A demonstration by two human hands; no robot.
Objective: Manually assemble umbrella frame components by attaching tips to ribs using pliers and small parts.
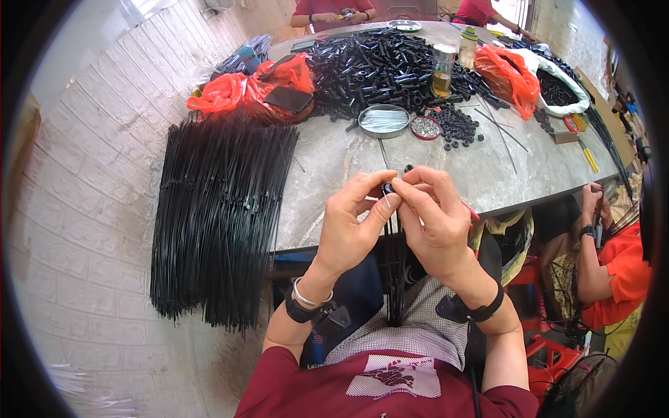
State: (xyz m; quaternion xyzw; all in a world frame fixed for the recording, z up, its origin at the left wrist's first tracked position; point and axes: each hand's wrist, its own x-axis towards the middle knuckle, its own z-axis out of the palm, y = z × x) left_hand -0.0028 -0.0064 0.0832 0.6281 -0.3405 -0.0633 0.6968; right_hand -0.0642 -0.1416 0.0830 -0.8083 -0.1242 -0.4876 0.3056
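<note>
Above the near table edge, my left hand (355, 219) and my right hand (437, 216) meet with fingertips pinched on a small black round part (388, 188). A thin white piece (387, 200) sticks out by my left thumb; what it is I cannot make out. Several thin black rods (395, 272) hang below my fingers down to my lap; their upper ends are partly hidden by my hands. Just beyond my right fingertips shows another small black piece (408, 168), and I cannot tell whether it is held.
Long black rods (219, 216) overhang the table's left side. Farther back are a heap of black tubes (376, 66), a round tin of white sticks (384, 120), a red-rimmed dish (425, 127), black caps (458, 127) and red bags (512, 76). Co-workers sit beyond and at the right (613, 279).
</note>
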